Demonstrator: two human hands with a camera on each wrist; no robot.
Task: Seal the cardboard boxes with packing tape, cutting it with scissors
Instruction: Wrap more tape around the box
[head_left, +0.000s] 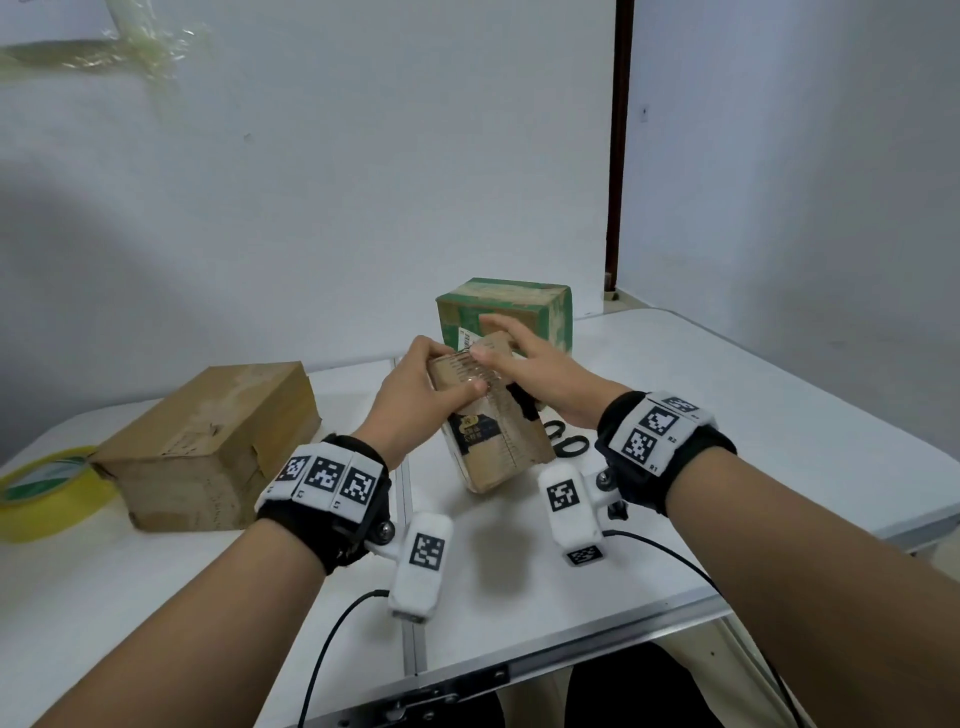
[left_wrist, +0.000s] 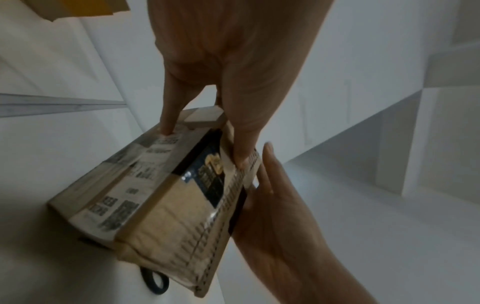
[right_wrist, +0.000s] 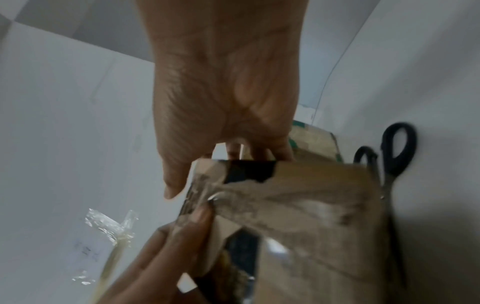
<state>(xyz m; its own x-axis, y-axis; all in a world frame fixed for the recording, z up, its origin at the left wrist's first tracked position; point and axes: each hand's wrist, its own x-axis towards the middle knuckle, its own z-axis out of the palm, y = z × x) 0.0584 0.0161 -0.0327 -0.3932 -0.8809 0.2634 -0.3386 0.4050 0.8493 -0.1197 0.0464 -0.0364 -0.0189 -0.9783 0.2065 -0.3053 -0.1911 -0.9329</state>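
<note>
Small box: centre of table, tilted on one near bottom edge, top leaning to the left. Clear tape laid over top seam and down the near face; printed label beneath.

Left hand: grasping box top from the left, thumb flat on the tape, fingers curled round the far-left side.

Right hand: laid over the top and right side, fingers fairly straight, thumb near the left thumb; pressing, not clenched. Whether any fingertip hooks under the flap: cannot tell.

Scissors: black handles, flat on table just right of box, partly hidden behind it. Untouched.

Tape roll: yellow, near-left table edge, well apart from both hands, touching or almost touching brown box.

Brown box: left, flat, worn. Green box: far, behind the hands.

Crumpled tape strip: stuck on wall, upper left.

Step judged in hand: smoothing the strip onto the small box.

Next move, judged: setting box flat, rubbing down strip ends, then roll and scissors for another seam or box. Calls for one hand freed and the box steadied first.
</note>
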